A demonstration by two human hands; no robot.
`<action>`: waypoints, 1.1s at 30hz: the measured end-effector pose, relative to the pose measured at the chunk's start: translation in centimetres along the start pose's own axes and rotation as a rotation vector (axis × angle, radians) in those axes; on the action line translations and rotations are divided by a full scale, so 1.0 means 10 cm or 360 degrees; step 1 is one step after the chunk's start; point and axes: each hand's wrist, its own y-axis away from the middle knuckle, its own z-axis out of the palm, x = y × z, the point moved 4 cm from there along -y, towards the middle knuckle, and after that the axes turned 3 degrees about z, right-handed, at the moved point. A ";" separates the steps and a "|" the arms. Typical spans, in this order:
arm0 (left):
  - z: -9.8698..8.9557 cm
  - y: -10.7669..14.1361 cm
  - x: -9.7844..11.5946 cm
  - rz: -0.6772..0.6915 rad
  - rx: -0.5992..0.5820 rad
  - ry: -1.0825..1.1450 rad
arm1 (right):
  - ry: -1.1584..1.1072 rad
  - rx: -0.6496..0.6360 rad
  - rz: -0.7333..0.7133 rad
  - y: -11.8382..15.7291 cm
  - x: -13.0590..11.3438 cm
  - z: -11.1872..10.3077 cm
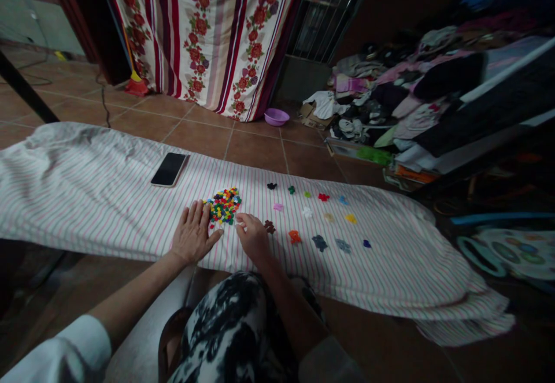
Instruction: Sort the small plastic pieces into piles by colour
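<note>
My left hand [193,233] lies flat on the striped cloth, fingers stretched out along the left edge of a pile of small mixed-colour pieces [225,205]. At the pile's right lower edge, my right hand [252,235] has its thumb and forefinger pinched together; whatever is between them is too small to make out. Right of that hand sit little heaps sorted by colour, among them a brown heap [269,227], an orange heap [295,237], a dark grey heap [319,242], a pink heap [278,207] and a red heap [323,197].
A phone [169,169] rests on the striped cloth [108,198] to the left. Beyond the covered surface, a purple basin [276,117] stands on the tiled floor by a flowered curtain [208,36]. Clothes [390,88] are heaped at the right back.
</note>
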 end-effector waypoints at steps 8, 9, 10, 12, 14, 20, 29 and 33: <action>0.02 -0.17 -0.05 0.0123 0.0000 0.0079 | -0.0451 -0.0064 -0.0012 -0.04 0.00 0.07; 0.01 -0.17 -0.07 0.0119 0.0005 0.0087 | -0.0449 -0.0035 -0.0009 -0.04 0.01 0.05; 0.01 -0.17 -0.10 0.0106 0.0011 0.0091 | -0.0421 -0.0004 -0.0011 -0.05 0.01 0.03; -0.01 -0.17 -0.15 0.0068 0.0019 0.0094 | -0.0325 0.0046 -0.0024 -0.06 0.02 0.01; -0.01 -0.17 -0.17 0.0040 0.0015 0.0092 | -0.0231 0.0051 -0.0039 -0.08 0.01 0.01; -0.04 -0.17 -0.13 -0.0002 -0.0002 0.0085 | -0.0028 -0.0082 0.0045 -0.12 -0.02 0.12; -0.10 -0.20 -0.11 -0.0016 -0.0036 0.0072 | 0.0210 -0.0196 0.0063 -0.17 -0.11 0.12; -0.10 -0.20 -0.11 -0.0029 -0.0006 0.0094 | 0.0202 -0.0217 0.0041 -0.18 -0.11 0.13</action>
